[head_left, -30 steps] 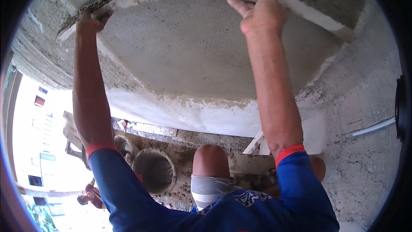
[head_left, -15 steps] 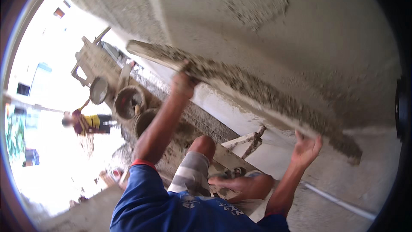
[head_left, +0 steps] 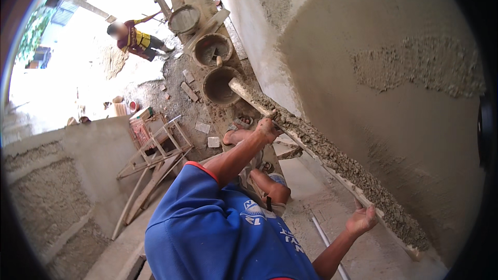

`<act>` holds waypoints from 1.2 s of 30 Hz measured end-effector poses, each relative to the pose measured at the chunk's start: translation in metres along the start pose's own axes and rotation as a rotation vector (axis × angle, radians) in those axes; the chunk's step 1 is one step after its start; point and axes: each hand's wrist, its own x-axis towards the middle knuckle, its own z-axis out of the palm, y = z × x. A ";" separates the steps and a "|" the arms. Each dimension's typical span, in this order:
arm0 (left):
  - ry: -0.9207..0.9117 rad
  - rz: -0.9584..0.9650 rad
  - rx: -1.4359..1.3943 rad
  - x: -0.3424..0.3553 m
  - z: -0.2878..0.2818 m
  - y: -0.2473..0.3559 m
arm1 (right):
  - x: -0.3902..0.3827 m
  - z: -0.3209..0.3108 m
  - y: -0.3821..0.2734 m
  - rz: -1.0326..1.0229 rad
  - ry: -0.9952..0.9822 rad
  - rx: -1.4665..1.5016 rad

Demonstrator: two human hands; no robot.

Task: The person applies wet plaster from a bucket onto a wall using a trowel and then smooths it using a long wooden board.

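"Where is the long board (head_left: 328, 166) sitting just now?"

"It's slanting down and right from the near bucket (head_left: 206, 89), with its upper end overlapping that bucket's right rim in view. Whether the two are touching, I'm not able to tell."

"And what is it carrying?"

"A thick, lumpy strip of grey mortar (head_left: 342, 158) is running along most of it."

"How are the hands gripping?"

"The left hand (head_left: 267, 129) is clenching the board's edge, a little down and right of the near bucket. The right hand (head_left: 362, 220) is grasping the same edge much farther down and right of the bucket, its fingers bending in against the wood."

"What else is surrounding that bucket?"

"A second bucket (head_left: 202, 52) is standing just above it in view, with a trowel (head_left: 219, 61) resting inside. A plastered wall (head_left: 337, 62) is rising to its right, and some wooden framing (head_left: 154, 189) is leaning below and left of it."

"Anyone nearby?"

"A co-worker (head_left: 137, 42) in a maroon and yellow shirt is standing well up and left of the near bucket, stretching one arm out."
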 end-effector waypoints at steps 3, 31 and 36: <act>-0.045 -0.001 -0.110 0.017 -0.016 0.015 | 0.003 0.061 -0.021 -0.043 -0.035 -0.056; -0.066 0.231 -0.558 0.006 -0.011 0.097 | -0.029 0.282 -0.092 -0.253 -0.383 -0.218; -0.074 0.063 -0.411 -0.008 0.018 0.066 | -0.022 0.152 -0.150 -0.304 -0.076 -0.129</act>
